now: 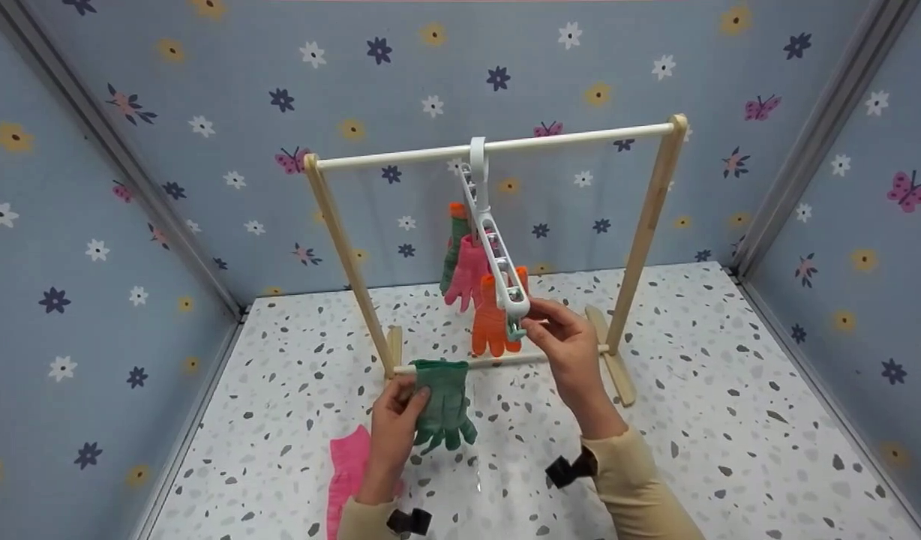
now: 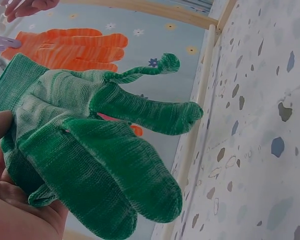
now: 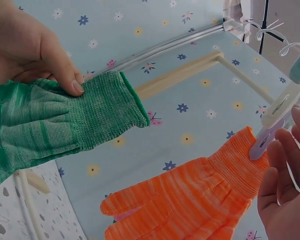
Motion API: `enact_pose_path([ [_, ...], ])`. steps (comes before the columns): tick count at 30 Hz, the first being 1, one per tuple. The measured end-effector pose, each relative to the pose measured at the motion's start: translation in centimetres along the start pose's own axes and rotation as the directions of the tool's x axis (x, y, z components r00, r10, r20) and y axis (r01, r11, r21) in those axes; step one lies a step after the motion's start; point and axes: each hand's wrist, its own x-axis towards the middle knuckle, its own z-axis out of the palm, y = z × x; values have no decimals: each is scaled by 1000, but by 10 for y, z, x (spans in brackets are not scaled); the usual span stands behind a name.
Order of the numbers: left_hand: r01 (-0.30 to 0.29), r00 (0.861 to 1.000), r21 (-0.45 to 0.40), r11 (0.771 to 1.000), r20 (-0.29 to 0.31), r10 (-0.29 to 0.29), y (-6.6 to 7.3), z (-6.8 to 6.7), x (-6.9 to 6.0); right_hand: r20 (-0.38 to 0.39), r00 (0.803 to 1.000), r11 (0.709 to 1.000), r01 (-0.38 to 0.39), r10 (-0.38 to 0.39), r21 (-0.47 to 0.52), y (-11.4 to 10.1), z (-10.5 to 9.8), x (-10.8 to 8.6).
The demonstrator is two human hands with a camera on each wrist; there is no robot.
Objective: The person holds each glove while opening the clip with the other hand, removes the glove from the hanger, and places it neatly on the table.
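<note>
My left hand (image 1: 397,420) pinches a green knitted glove (image 1: 443,401) near its cuff, thumb in front; its fingers hang down. In the left wrist view the green glove (image 2: 90,135) fills the middle. My right hand (image 1: 573,352) is at the near end of a white clip hanger (image 1: 498,255), thumb and forefinger on a small green clip (image 1: 514,330). An orange glove (image 1: 494,322) hangs from the hanger; in the right wrist view a lilac clip (image 3: 262,142) bites its cuff. Farther back hang a pink glove (image 1: 469,274) and a dark green glove with orange cuff (image 1: 454,247).
The hanger hooks over the white top rod (image 1: 573,139) of a wooden rack (image 1: 652,217). A pink glove (image 1: 348,469) lies on the speckled tabletop (image 1: 693,420), partly behind my left forearm. Flower-patterned panels (image 1: 400,67) enclose the back and sides.
</note>
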Motion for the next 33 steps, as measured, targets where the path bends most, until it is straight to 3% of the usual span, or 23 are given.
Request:
enact_pose_path([
  [10, 5, 1000, 37, 999, -10, -5, -5, -3, -5, 1, 1000, 1000, 2, -2, 10, 1, -2, -1],
  [18, 76, 997, 75, 994, -14, -75, -7, -3, -10, -4, 1000, 1000, 1, -1, 5, 3, -3, -1],
  [24, 153, 988, 139, 978, -24, -151, -11, -6, -13, -10, 1000, 1000, 7, -7, 1, 4, -3, -1],
  [33, 269, 963, 70, 961, -9, -269, -19, -11, -20, -18, 1000, 1000, 11, -11, -24, 2, -5, 1],
])
